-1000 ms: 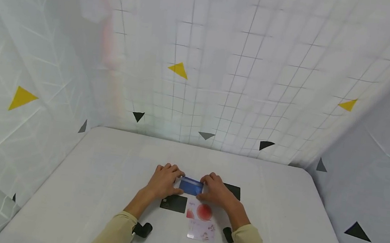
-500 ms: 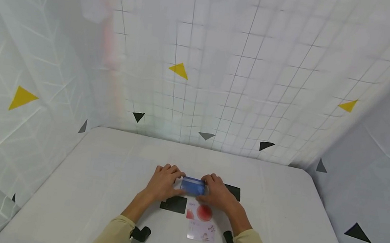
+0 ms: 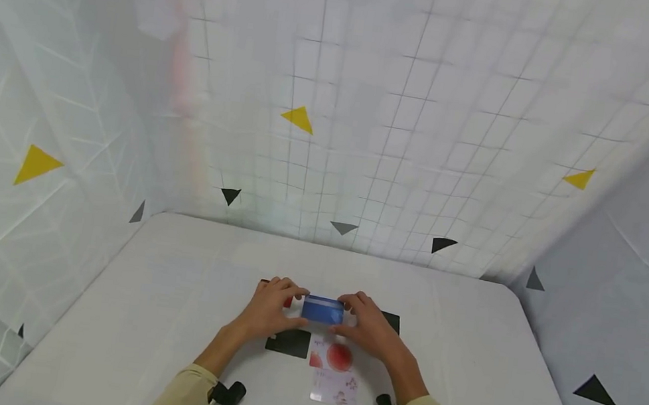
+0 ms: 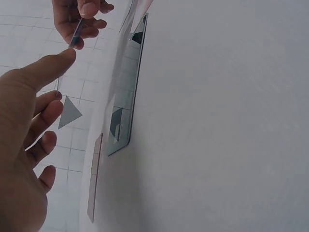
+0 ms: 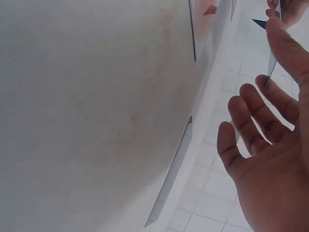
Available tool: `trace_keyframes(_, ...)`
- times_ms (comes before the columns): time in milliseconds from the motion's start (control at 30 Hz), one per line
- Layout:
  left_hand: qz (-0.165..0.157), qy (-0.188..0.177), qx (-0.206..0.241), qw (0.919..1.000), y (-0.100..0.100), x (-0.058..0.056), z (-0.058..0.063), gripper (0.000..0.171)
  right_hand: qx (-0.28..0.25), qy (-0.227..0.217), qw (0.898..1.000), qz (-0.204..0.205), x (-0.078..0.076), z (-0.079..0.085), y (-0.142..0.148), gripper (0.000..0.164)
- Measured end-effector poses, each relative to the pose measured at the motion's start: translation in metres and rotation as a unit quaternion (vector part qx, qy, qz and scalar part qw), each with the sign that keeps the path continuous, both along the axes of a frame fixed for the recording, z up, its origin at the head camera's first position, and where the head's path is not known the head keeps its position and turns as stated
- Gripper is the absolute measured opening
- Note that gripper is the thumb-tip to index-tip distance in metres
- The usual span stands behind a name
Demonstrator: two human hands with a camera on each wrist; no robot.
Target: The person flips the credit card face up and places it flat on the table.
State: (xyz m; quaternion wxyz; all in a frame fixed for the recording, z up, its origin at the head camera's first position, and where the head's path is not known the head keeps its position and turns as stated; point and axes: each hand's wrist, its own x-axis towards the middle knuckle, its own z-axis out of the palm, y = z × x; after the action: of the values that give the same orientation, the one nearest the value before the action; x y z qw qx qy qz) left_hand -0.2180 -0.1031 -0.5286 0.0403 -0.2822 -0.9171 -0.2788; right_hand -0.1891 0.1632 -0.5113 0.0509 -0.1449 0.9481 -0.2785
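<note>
A blue card [image 3: 323, 310] with a pale stripe is held up between my two hands, above the table. My left hand [image 3: 271, 304] pinches its left end between thumb and forefinger. At the opposite end, my right hand [image 3: 369, 324] grips it the same way. In the left wrist view the card [image 4: 76, 33] appears edge-on, apart from the tabletop. The other fingers of the right hand [image 5: 270, 145] are loosely bent, touching nothing. Just below the hands lie a dark card [image 3: 288, 343] and a card with a red circle [image 3: 338, 356].
A pale pink card [image 3: 335, 388] lies nearest me. Another dark card [image 3: 392, 322] is partly hidden behind the right hand; something red and dark [image 3: 288, 302] shows behind the left. The white table [image 3: 492, 368] meets fabric walls [image 3: 353, 165] at its back and sides.
Both hands have risen slightly with the blue card, which has shifted a little to the right. The red thing behind the left hand has come into sight. The other cards stay put.
</note>
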Motion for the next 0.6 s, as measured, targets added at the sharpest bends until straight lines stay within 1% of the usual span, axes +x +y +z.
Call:
trace_keyframes(67, -0.006, -0.002, 0.007, 1.0000, 0.000, 0.001, 0.001, 0.060, -0.014, 0.001, 1.000, -0.003, 0.002, 0.000, 0.002, 0.060)
trace_keyframes(233, -0.006, 0.000, 0.005, 1.0000, 0.000, 0.003, 0.003, 0.059, -0.052, -0.002, 0.999, -0.009, 0.004, 0.002, 0.003, 0.063)
trace_keyframes(400, -0.004, 0.002, -0.007, 1.0000, 0.002, 0.006, 0.006, 0.057, -0.065, -0.004, 0.998, -0.014, 0.007, 0.001, 0.004, 0.064)
trace_keyframes(600, -0.007, -0.006, -0.009, 0.9999, 0.003, 0.010, 0.006, 0.057, -0.083, 0.004, 0.996, -0.016, 0.012, 0.000, 0.004, 0.065)
